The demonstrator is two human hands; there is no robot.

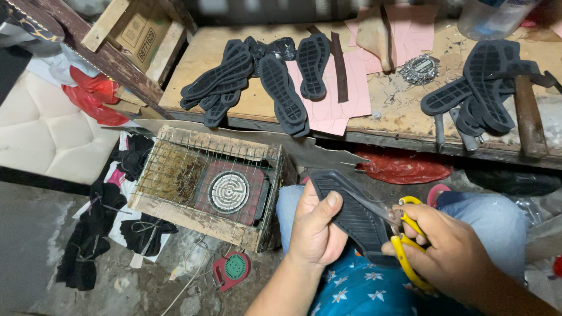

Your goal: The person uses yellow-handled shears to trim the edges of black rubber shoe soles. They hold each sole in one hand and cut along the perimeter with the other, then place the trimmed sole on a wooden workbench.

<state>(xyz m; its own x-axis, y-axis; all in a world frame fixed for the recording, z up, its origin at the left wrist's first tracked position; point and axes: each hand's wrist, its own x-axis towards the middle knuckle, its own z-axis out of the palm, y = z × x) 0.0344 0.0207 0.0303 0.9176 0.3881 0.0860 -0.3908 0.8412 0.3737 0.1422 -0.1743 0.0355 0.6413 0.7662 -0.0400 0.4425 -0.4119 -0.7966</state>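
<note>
Left hand [315, 229] fingers clasping black shoe sole [351, 210], right hand [448, 251] fingers gripping yellow scissors [404, 246], blades at sole's edge

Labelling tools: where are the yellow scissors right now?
Head view, lower right: yellow scissors in the right hand, blades against the black sole that the left hand holds.

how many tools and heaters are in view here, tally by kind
yellow-handled scissors: 1, in the right hand
hammer: 1, on the bench
caged electric coil heater: 1, on the floor
Total: 3
</note>
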